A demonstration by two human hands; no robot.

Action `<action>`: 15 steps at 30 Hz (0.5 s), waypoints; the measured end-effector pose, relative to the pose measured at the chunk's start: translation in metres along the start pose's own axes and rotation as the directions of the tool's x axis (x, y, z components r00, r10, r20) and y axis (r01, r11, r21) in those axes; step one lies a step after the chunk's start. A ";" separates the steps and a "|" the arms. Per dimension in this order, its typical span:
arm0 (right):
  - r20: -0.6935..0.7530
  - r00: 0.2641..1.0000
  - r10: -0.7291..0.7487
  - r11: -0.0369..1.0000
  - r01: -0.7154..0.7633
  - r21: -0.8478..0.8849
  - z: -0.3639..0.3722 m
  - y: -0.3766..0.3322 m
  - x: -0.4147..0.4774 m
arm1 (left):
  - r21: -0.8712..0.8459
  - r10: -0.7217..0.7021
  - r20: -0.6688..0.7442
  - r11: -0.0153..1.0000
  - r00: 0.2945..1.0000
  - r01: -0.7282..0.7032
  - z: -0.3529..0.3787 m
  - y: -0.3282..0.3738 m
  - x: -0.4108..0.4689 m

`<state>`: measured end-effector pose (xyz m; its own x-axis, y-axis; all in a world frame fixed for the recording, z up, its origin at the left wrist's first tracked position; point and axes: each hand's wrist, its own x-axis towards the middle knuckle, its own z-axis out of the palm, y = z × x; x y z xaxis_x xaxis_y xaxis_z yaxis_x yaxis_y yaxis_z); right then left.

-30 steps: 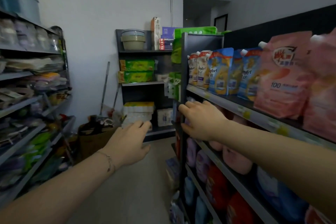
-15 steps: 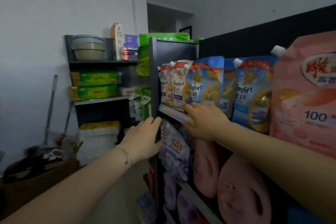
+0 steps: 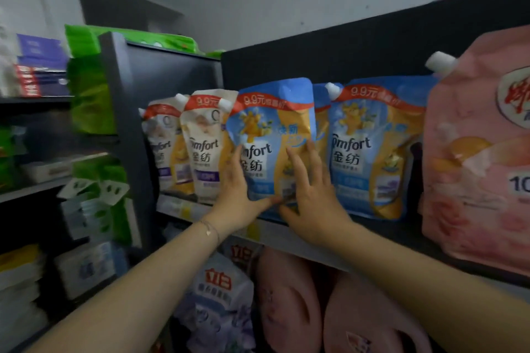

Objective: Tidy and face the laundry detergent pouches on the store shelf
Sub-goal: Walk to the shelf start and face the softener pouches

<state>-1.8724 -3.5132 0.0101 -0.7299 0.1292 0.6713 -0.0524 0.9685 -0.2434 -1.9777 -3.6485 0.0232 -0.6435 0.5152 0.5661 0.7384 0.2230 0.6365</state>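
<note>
A blue Comfort pouch (image 3: 266,111) stands upright on the upper shelf (image 3: 289,233) of a store aisle, its front turned toward us and framed by a person's two bare hands. The left hand (image 3: 236,195) lies against the pouch's left edge, fingers straight and pointing up, thumb stretched along the bottom edge. The right hand (image 3: 314,197) rests flat on the front panel, fingers spread over the yellow half of the label. Neither hand curls round the pouch (we read both as pressing, not gripping). A thin bracelet (image 3: 210,230) circles the left wrist. Just left of the pouch we see two white Comfort pouches (image 3: 205,149) standing close against it. Just right is a second blue pouch (image 3: 372,146) of the same kind, then a large pink pouch (image 3: 481,157) with a white spout. On the shelf below stand a purple pouch (image 3: 218,298) and pink jugs (image 3: 289,306). Green packs (image 3: 89,94) sit at far left, blurred.
</note>
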 end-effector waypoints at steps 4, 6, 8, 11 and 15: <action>-0.127 0.970 0.206 0.919 -0.147 0.366 0.013 -0.007 0.012 | -0.304 0.065 -0.141 0.947 0.988 -0.106 0.015 -0.016 0.020; -0.097 0.915 0.392 0.793 -0.283 0.539 0.016 -0.012 0.025 | -0.436 0.015 -0.222 0.893 0.975 -0.113 0.020 -0.015 0.024; -0.118 0.835 0.538 0.676 -0.343 0.652 0.019 -0.016 0.036 | -0.558 -0.075 -0.229 0.827 0.971 -0.067 0.027 -0.011 0.028; -0.189 0.744 0.641 0.638 -0.380 0.670 0.026 -0.023 0.043 | -0.642 -0.152 -0.255 0.765 0.955 -0.049 0.039 -0.010 0.034; -0.305 0.718 0.626 0.716 -0.373 0.590 0.038 -0.024 0.039 | -0.692 -0.151 -0.263 0.718 0.953 -0.077 0.047 -0.025 0.041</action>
<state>-1.9252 -3.5391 0.0154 -0.3489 0.7639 0.5429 -0.1673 0.5192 -0.8381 -2.0128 -3.5941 0.0062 -0.7778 0.2395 0.5811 0.4401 -0.4525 0.7756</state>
